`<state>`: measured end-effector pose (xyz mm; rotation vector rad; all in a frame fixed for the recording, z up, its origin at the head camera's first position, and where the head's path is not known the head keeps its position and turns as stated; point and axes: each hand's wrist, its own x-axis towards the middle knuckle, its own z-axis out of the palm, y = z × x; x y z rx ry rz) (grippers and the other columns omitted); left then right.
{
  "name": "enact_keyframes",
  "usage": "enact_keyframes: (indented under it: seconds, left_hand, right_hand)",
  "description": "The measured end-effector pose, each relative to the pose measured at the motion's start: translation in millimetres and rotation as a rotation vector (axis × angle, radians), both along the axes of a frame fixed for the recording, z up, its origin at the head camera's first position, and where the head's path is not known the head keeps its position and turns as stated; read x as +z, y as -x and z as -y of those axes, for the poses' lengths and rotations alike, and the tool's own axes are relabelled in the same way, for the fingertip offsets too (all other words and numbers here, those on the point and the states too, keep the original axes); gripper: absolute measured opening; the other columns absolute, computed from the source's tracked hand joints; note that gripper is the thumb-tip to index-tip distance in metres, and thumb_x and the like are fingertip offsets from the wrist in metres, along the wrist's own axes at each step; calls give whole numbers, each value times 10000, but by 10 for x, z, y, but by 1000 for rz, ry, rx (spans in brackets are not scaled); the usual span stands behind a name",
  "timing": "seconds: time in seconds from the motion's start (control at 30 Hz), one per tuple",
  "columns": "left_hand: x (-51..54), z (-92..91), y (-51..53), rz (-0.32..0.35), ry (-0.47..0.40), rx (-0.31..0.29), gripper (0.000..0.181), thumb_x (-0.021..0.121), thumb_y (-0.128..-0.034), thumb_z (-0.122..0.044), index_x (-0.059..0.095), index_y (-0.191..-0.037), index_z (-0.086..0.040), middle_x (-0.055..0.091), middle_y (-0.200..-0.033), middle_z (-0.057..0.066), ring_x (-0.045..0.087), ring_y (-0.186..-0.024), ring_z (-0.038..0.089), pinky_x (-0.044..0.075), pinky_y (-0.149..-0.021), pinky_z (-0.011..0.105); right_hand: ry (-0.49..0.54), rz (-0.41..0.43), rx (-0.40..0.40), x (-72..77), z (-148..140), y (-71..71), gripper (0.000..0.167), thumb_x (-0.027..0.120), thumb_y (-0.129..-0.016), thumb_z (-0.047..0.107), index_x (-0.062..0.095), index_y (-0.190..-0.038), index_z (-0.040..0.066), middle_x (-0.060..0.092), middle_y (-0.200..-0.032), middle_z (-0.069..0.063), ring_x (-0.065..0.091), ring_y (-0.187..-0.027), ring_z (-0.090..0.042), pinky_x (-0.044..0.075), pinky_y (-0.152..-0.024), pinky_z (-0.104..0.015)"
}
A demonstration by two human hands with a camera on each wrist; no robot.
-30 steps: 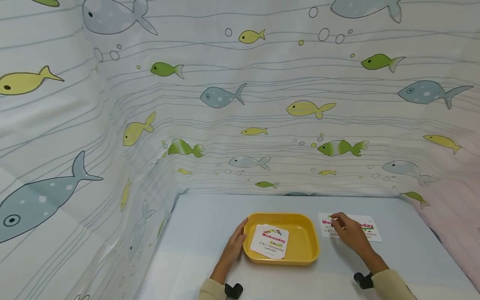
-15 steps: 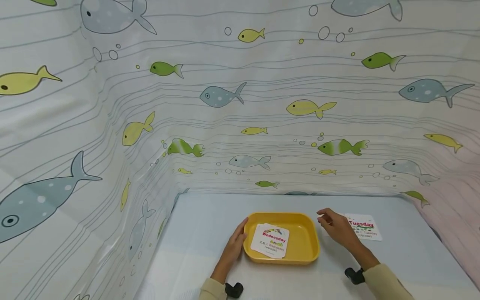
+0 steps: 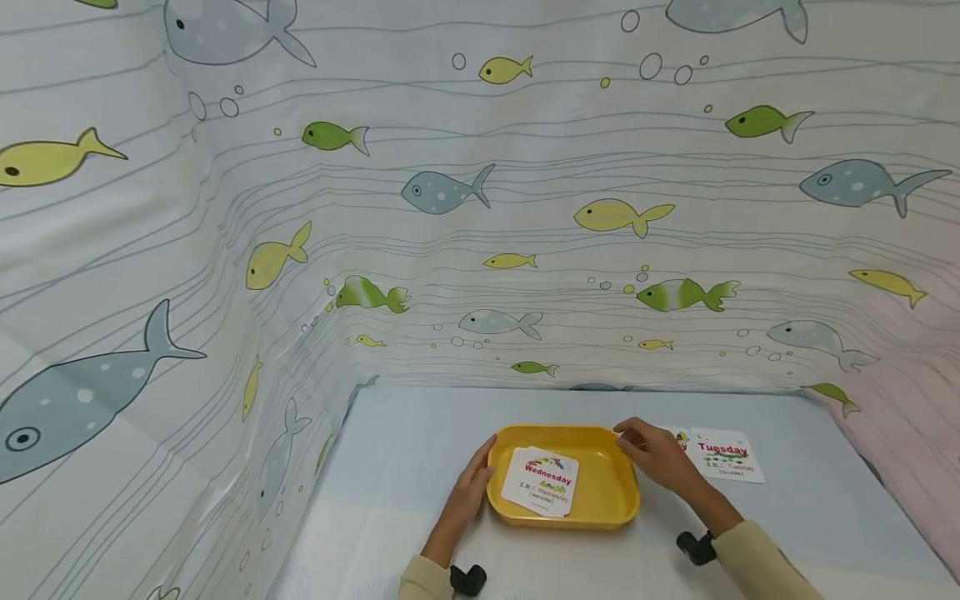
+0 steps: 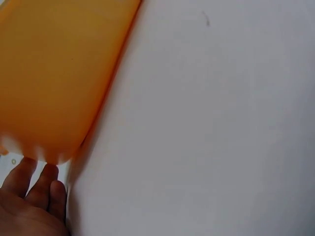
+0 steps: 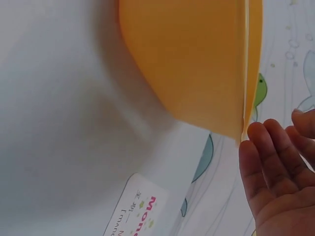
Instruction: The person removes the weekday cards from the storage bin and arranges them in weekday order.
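Note:
A yellow tray (image 3: 603, 492) stands on the table, with a small stack of white cards (image 3: 538, 482) inside it; the top card reads Wednesday. My left hand (image 3: 468, 487) rests against the tray's left end. In the left wrist view, its fingers (image 4: 42, 187) touch the tray's outer wall. My right hand (image 3: 660, 458) is over the tray's far right corner, with loosely bent fingers (image 5: 253, 167) and nothing held. Partly hidden behind it lies the Monday card (image 5: 135, 209). Beside that one, the Tuesday card (image 3: 724, 456) lies face up.
The table (image 3: 420, 417) has a pale cloth-like surface. White fabric printed with fish (image 3: 437, 192) hangs behind it and along the left side. Pinkish fabric (image 3: 922, 400) is at the right. A black wrist camera (image 3: 468, 581) sits on the left wrist.
My right hand has moved left from above the Monday and Tuesday cards to the tray's right corner. The Tuesday card is fully uncovered now. My left hand has stayed in place.

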<state>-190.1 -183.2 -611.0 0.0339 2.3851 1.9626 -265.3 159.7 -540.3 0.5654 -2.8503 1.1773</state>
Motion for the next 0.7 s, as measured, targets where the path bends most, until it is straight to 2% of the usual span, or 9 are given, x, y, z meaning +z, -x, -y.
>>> enact_keyframes:
  seconds: [0.3,0.4,0.7]
  left_hand:
    - [-10,-2,5,7,-5,0,507,377,-1067,-193,344,-1553,-336,289,-1644,-43,197,-1550,232,152,-1270,505]
    - [-9,0,10,7,-10,-3,506,377,-1069,-195,342,-1554,-335,284,-1646,-43,193,-1551,233,148,-1271,503]
    - [-12,11,20,-31,8,-9,510,375,-1067,-183,335,-1567,-274,293,-1647,13,208,-1543,280,159,-1256,534]
  right_hand:
    - [19,23,69,11,124,21,221,679,-934,93,659,-1144,29,721,-1000,-38,676,-878,-146,625,-808,-300]
    - [34,28,102,22,167,19,226,681,-935,102,658,-1145,20,726,-1031,-73,682,-896,-160,624,-819,-303]
    - [4,66,155,36,266,80,222,684,-936,125,672,-1141,42,723,-1041,-48,671,-907,-141,619,-834,-301]
